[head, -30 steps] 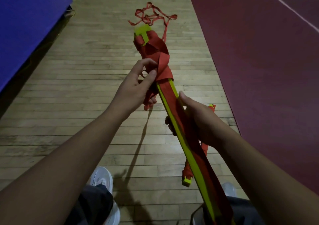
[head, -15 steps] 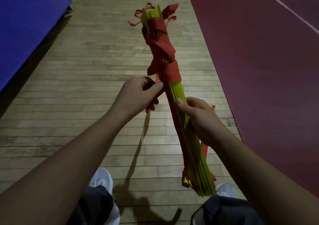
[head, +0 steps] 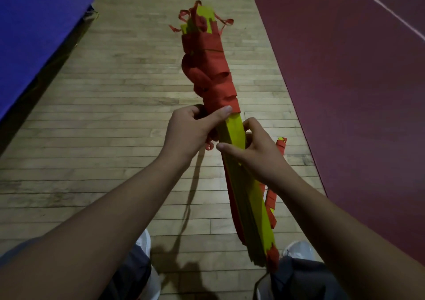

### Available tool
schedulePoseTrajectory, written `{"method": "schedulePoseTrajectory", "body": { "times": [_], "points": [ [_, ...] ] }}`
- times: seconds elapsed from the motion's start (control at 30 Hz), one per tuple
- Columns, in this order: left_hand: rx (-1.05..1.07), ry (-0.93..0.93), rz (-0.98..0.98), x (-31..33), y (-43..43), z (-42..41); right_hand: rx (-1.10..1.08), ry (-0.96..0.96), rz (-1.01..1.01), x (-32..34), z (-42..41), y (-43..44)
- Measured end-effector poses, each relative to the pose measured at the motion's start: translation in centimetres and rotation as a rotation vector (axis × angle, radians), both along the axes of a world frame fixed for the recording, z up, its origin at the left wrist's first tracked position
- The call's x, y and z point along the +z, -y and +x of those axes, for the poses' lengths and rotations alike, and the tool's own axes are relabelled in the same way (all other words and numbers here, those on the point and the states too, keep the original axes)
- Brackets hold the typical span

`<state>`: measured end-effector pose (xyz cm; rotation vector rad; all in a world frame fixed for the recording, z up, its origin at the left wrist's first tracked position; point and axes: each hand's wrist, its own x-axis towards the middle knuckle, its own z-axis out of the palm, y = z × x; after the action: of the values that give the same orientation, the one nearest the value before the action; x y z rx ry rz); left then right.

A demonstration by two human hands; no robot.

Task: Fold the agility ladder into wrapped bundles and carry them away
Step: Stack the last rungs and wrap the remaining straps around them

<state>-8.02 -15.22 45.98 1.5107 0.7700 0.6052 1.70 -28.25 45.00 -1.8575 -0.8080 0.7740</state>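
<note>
I hold the folded agility ladder [head: 233, 134], a stack of yellow-green rungs, out in front of me, its far end pointing away. Red strap [head: 212, 79] is wound around its far half in several turns. My left hand [head: 190, 130] pinches the strap at the lowest turn, thumb pressed on the red edge. My right hand [head: 257, 152] grips the bare rungs just below, fingers curled round the stack. More red strap [head: 271, 198] hangs loose along the right side near my right forearm.
Wooden floorboards [head: 115, 115] lie below. A dark red court surface [head: 356, 92] with white lines runs along the right. A blue mat [head: 34, 23] sits at the upper left. My white shoes [head: 143, 242] show at the bottom.
The bundle has turned in my hands, showing a flat yellow face. The red wrap reaches further down. My left hand has moved in against the stack, close to my right.
</note>
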Motion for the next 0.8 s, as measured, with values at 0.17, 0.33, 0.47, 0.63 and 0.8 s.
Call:
{"method": "schedulePoseTrajectory", "body": {
  "times": [0.17,0.33,0.47,0.63,0.8],
  "points": [
    [-0.044,0.134,-0.115,1.0,-0.3,-0.1,0.061,-0.234,0.056,0.6,0.7,0.4],
    [-0.068,0.164,-0.142,1.2,-1.0,-0.6,0.190,-0.440,0.101,0.7,0.8,1.1],
    [-0.099,0.105,-0.054,1.6,-1.6,-0.8,0.178,-0.406,0.194,0.9,0.5,1.3],
    [-0.227,-0.064,0.111,2.2,-3.0,-1.4,0.128,-0.336,0.238,0.8,0.7,1.6],
    [-0.278,-0.103,0.168,1.7,-2.8,-1.4,0.019,-0.211,0.194,0.9,1.3,1.3]
  ]
}}
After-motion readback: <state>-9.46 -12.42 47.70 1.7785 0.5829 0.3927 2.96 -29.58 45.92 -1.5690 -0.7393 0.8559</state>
